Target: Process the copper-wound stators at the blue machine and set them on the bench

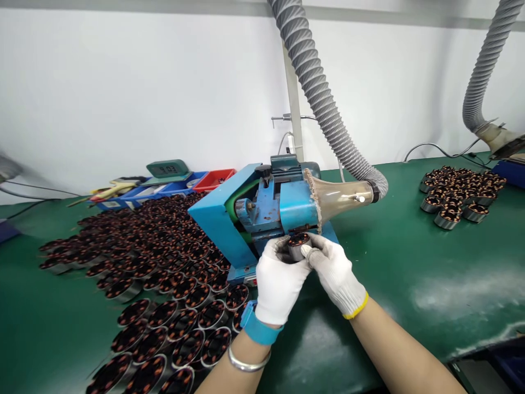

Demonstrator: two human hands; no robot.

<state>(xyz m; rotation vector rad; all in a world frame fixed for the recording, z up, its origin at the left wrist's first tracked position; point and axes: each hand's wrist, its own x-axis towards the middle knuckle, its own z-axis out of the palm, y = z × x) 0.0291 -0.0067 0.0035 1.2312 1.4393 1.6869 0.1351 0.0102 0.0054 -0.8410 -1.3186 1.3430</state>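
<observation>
Both gloved hands grip one motor stator [297,249], a short metal ring with dark insulation and copper windings inside. Around its left side curl the fingers of my left hand [279,284]. From the right, my right hand [333,269] pinches it with the thumb across the front. The stator is just in front of the blue belt-driven machine [296,203], below its housing; whether it touches the machine is hidden. A blue band and a silver bangle are on my left wrist.
Many similar stators [164,262] cover the green table [389,262] at left, with another cluster [459,189] at far right. Behind them at left sit blue bins [143,192], a red bin [214,179] and a digital clock [167,168]. A grey hose [324,93] joins the machine's clear funnel.
</observation>
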